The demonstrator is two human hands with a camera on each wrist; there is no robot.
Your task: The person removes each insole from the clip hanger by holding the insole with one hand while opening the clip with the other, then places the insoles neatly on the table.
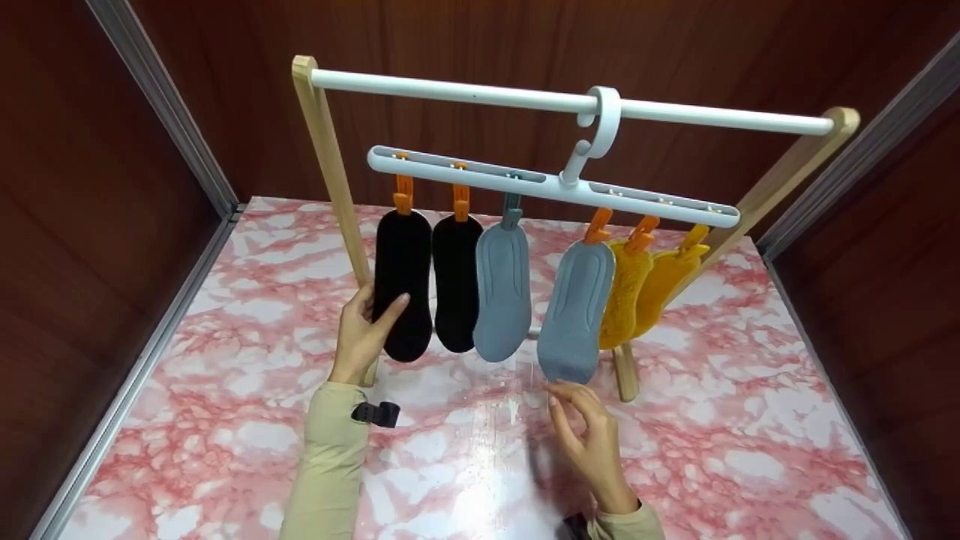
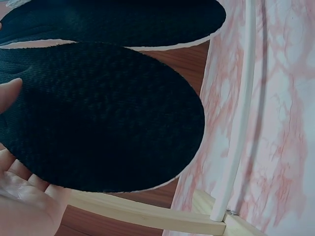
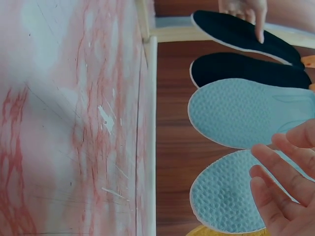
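My left hand [image 1: 358, 341] holds the leftmost black insole [image 1: 403, 262] by its left edge, thumb across the front and fingers behind. In the left wrist view the textured face of this black insole [image 2: 113, 118] fills the middle. A second black insole [image 1: 456, 292] and a grey-blue insole [image 1: 502, 292] hang beside it. My right hand [image 1: 592, 435] is at the lower end of another grey-blue insole [image 1: 576, 300], its fingers loosely bent. The right wrist view shows the right hand's fingers [image 3: 270, 172] spread apart in front of that insole, gripping nothing.
Two yellow insoles [image 1: 660, 289] hang at the right. Orange, teal and yellow clips hold the insoles to a pale blue hanger [image 1: 480, 174], hooked over the white rail [image 1: 465, 91] of a wooden-legged rack. Below is a red-and-white marbled table [image 1: 247, 442]; brown panels [image 1: 885, 225] enclose it.
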